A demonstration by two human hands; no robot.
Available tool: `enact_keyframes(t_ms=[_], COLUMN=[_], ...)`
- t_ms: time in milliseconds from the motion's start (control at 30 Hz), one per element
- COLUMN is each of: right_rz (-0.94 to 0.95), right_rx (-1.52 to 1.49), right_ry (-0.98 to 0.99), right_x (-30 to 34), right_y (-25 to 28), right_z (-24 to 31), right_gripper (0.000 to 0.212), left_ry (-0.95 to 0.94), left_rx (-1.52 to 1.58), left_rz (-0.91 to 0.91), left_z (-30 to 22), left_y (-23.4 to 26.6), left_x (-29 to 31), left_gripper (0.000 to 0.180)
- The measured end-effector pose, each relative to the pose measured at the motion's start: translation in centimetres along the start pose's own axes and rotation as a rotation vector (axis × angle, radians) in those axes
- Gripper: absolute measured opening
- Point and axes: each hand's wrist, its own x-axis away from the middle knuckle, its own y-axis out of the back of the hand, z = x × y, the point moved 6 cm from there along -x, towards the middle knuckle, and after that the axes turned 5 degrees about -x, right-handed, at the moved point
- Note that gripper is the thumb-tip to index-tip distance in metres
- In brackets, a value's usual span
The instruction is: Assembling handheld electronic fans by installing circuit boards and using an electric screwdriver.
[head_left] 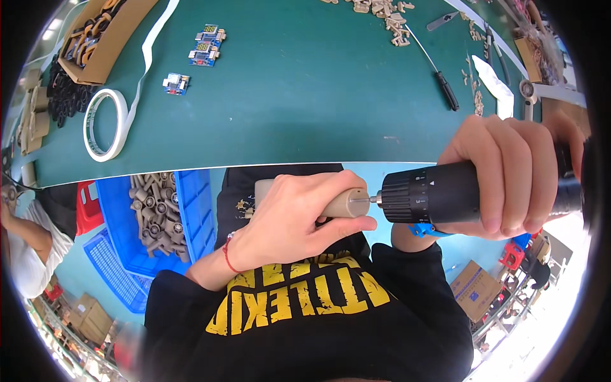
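Observation:
My left hand (283, 219) is wrapped round a beige plastic housing (354, 204) with a rounded end, held level above my lap. Most of that piece is hidden behind the fingers. In my right hand (512, 175) is a black cordless drill driver (433, 191), lying sideways with its chuck pointing left. Its thin bit (374, 199) meets the housing's end face; whether a screw sits at the tip is too small to tell. The drill's grip is partly hidden by my fingers.
A green worktable (267, 114) lies ahead, bearing a tape roll (91, 127), small blue circuit boards (205, 51), a screwdriver (445, 89) and beige plastic bits (398, 28). A blue crate (198, 210) of beige parts stands at left below the table edge. Another person (38, 242) sits far left.

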Motion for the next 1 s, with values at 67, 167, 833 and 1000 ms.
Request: enact_keyframes(t_ms=[67, 167, 833, 1000], right_rz=[0.047, 0.116, -0.318, -0.371], right_rx=[-0.027, -0.063, 0.384, 0.415], right_ry=[-0.04, -0.097, 0.373, 0.459], right_x=[0.3, 0.4, 0.3, 0.3], right_y=[0.4, 1.4, 4.5, 4.2], right_z=[1.0, 2.3, 2.7, 4.0], right_gripper=[0.027, 0.027, 0.083, 0.08], left_ry=[-0.043, -0.012, 0.394, 0.45], left_rx=[-0.176, -0.133, 0.636, 0.64], left_rz=[-0.033, 0.024, -0.027, -0.082], left_z=[-0.4, -0.4, -0.2, 0.1], left_y=[0.1, -0.2, -0.1, 0.5], left_x=[-0.1, -0.4, -5.4, -5.5], left_gripper=[0.031, 0.031, 0.072, 0.065])
